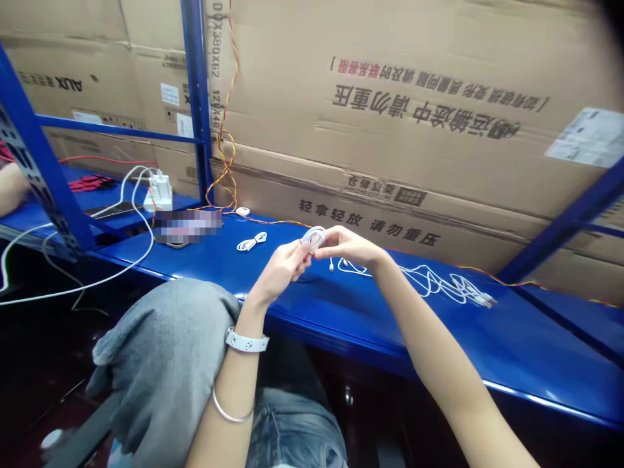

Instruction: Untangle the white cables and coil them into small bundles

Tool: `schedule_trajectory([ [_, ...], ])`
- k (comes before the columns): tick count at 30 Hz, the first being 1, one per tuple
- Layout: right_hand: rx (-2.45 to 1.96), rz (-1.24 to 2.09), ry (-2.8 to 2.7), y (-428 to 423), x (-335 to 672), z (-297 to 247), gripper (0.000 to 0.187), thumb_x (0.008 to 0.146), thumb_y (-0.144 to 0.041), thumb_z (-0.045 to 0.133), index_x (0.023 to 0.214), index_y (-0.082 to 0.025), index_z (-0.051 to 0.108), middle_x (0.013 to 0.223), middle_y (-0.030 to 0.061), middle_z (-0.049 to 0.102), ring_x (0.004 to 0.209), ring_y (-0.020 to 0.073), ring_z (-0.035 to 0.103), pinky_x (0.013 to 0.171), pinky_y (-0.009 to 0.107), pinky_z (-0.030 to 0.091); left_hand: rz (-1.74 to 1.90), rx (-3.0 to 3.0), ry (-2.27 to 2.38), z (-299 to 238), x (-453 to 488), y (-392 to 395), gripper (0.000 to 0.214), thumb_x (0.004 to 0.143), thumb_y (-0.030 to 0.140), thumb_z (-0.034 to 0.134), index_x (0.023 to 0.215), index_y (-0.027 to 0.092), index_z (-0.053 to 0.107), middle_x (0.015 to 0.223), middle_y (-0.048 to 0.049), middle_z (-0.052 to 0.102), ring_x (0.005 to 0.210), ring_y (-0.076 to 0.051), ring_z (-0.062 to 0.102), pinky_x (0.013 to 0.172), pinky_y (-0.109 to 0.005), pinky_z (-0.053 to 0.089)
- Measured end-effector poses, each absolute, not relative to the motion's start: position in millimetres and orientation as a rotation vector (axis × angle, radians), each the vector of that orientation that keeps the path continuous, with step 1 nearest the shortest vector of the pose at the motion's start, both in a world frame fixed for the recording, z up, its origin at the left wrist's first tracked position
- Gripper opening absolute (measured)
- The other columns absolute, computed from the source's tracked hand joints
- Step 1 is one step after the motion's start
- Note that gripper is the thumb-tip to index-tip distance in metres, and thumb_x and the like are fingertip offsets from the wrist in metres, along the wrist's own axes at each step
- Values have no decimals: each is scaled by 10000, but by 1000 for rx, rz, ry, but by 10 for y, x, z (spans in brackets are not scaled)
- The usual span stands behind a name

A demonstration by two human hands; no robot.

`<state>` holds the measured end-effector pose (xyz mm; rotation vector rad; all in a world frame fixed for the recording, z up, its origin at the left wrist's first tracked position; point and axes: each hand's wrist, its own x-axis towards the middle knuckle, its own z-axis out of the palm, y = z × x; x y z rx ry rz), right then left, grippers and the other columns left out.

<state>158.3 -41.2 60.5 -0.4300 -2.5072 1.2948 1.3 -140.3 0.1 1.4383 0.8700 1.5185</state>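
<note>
My left hand and my right hand meet above the blue steel shelf. Both hold a small coil of white cable between their fingers. A long loose white cable lies in loops on the shelf to the right, below my right hand, and ends in a white connector. To the left of my left hand rests a small bundled white cable. A white band and a thin silver bangle circle my left arm.
Large cardboard cartons stand behind the shelf, with a twisted red-yellow wire along them. At left are a white plug adapter with cables, a blurred object, a blue upright, and another person's arm. Grey cloth covers my lap.
</note>
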Motion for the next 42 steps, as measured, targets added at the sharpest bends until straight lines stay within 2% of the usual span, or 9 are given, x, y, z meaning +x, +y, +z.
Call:
schedule_trajectory([
  [5,-506,823,-3038,-359,1680,845,239,774,-337,650,749,-103,693,681,22,647,634,116,530,589,235,388,1169,1989,1196,-11,62,-1444,417,921,496,433,760,159,620,685,-7,592,635,-136,505,601,-242,380],
  [10,-558,225,-3265,-442,1516,1048,161,773,-208,594,763,-112,723,698,43,683,598,114,533,561,228,359,1028,2197,1443,-19,91,-1422,395,963,420,357,995,193,679,966,-77,708,876,-223,622,779,-290,422],
  [13,-581,-35,-3049,-579,1405,1075,153,780,-153,576,790,-126,727,750,55,701,642,128,557,595,236,361,1160,2076,1625,-15,80,-1418,387,967,416,349,1035,201,664,896,-93,697,811,-228,621,733,-285,406],
  [19,-624,-515,-2644,-718,1240,638,175,809,-99,581,667,-156,667,768,92,688,810,206,599,802,343,366,1627,1585,1612,-147,81,-1359,146,858,316,604,771,203,635,643,-42,548,611,-185,518,579,-227,282],
  [25,-606,-165,-2268,-647,1268,227,135,871,-174,566,773,-190,658,914,69,707,914,207,627,806,342,439,1660,1514,1251,-236,63,-1243,292,882,281,552,610,178,529,594,-14,509,542,-125,401,513,-217,257],
  [28,-509,-96,-2207,-650,1307,203,135,879,-188,567,782,-202,660,917,66,709,1007,220,618,867,371,455,1576,1406,1108,-209,75,-1267,329,913,375,496,659,167,505,581,15,436,489,-85,326,446,-197,218],
  [31,-346,-139,-2206,-666,1319,217,161,898,-200,549,781,-213,658,984,67,706,1144,237,542,940,423,444,1457,1214,920,-174,88,-1321,331,898,438,515,726,158,478,613,43,376,458,-45,262,411,-163,160],
  [36,-309,-183,-2127,-679,1340,236,159,887,-214,580,752,-234,662,1021,54,688,1110,249,498,940,470,447,1354,1010,587,-146,88,-1355,294,828,374,650,770,140,482,687,28,408,486,-24,324,388,-120,182],
  [42,-304,-266,-2049,-707,1389,230,160,889,-225,576,767,-253,677,1050,70,635,1135,260,450,869,435,486,1366,815,411,-126,99,-1356,179,899,300,583,858,133,533,678,25,427,479,-24,374,372,-94,245],
])
